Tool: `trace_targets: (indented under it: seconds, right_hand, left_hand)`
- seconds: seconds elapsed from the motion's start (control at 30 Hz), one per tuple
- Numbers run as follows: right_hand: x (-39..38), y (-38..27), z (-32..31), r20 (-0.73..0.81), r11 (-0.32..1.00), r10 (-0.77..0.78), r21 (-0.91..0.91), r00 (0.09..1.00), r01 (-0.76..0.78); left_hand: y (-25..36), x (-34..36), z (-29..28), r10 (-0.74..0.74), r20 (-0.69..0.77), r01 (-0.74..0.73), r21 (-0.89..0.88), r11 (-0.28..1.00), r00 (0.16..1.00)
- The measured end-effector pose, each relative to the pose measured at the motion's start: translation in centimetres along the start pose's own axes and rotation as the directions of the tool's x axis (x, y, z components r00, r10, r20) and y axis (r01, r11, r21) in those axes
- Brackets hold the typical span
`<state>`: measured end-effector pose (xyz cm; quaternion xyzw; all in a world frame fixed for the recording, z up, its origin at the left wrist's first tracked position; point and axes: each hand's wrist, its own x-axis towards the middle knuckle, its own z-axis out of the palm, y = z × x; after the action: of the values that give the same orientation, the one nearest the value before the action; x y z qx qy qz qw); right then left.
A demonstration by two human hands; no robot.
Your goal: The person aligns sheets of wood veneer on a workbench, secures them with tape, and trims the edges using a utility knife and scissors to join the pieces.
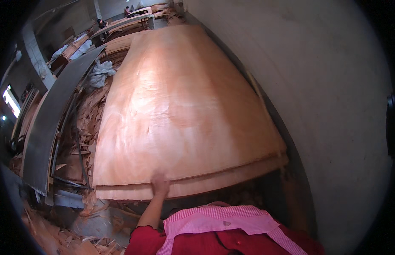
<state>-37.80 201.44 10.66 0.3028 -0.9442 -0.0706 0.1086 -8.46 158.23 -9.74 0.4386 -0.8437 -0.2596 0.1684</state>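
Observation:
Large pale-orange veneer sheets [184, 97] lie stacked in front of me, with the lower sheet's front edge [223, 176] showing below the top one. My left hand [160, 182] is at the top sheet's front edge, left of centre, its fingers blurred, so their grip is unclear. My right hand [286, 180] is in shadow at the stack's front right corner, its fingers indistinct.
A dark panel [57, 102] on a metal frame runs along the left. Torn veneer scraps [89, 117] and a white sack [102, 74] lie beside the stack. A plain wall [333, 106] rises at the right. Two people [102, 25] are far back among other veneer stacks.

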Motion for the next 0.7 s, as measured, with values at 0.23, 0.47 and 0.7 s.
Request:
trace_targets:
  seconds: [0.23, 0.47, 0.7]
  right_hand:
    - [11.3, -16.3, 9.5, 0.459, 0.073, 0.139, 0.879, 0.877, -0.471]
    - [8.6, -21.7, 12.7, 0.589, 0.033, 0.265, 0.786, 0.763, -0.618]
    - [8.6, -28.5, 6.9, 0.542, -0.009, 0.285, 0.826, 0.791, -0.563]
  left_hand:
    - [-17.0, 3.2, -11.6, -0.848, -0.521, 0.850, -0.402, 0.339, 0.092]
    - [-22.3, 6.7, -10.8, -0.914, -0.342, 0.813, -0.454, 0.365, 0.219]
    - [-24.0, 6.9, -13.1, -0.966, -0.173, 0.515, -0.819, 0.251, 0.194]
